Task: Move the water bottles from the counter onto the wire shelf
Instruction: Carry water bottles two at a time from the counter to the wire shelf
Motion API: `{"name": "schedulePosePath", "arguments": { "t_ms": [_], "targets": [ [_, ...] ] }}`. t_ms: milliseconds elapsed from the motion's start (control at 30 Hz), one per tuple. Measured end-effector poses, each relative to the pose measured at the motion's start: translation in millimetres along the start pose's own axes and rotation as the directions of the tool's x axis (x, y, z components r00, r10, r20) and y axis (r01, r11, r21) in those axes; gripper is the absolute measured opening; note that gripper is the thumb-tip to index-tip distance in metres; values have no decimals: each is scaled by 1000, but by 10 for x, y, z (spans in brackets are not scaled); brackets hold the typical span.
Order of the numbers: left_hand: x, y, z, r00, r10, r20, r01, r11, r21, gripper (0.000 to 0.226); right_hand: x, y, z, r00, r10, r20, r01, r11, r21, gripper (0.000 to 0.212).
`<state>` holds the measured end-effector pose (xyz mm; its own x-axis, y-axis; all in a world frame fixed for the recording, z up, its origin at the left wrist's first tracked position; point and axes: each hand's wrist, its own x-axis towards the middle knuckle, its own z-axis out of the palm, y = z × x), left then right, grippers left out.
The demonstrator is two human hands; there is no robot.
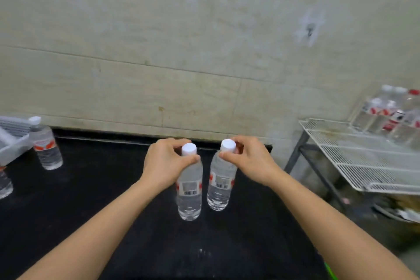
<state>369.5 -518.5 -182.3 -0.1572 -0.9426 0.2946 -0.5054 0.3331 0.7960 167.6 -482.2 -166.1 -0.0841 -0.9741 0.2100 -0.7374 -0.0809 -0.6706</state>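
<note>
Two water bottles upright, caps upward

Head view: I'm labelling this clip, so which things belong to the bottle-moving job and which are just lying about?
Job: left hand gripping the left bottle; right hand gripping the right bottle; far-left bottle; counter; wire shelf; shelved bottles.
Lying about: white basket; wall hook; clutter under the shelf.
</note>
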Motion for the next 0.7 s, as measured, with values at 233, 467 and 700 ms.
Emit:
{"name": "schedulePosePath", "arguments": {
  "t_ms": [233, 467, 700],
  "targets": [
    [192, 1347, 899, 983, 152, 103, -127, 967, -223, 15, -237, 524, -1461, 974, 26, -226, -32, 999, -24, 22],
    [641, 2284, 1963, 941, 297, 162, -235, 917, -322, 18, -274, 1118, -2603, 906, 77, -415, -85, 996, 1, 22],
    [1025, 2927, 3002, 859, 464, 215, -360, 847, -391, 13, -200, 1980, -3405, 861, 114, -496, -122, 992, 16, 23]
  ]
}}
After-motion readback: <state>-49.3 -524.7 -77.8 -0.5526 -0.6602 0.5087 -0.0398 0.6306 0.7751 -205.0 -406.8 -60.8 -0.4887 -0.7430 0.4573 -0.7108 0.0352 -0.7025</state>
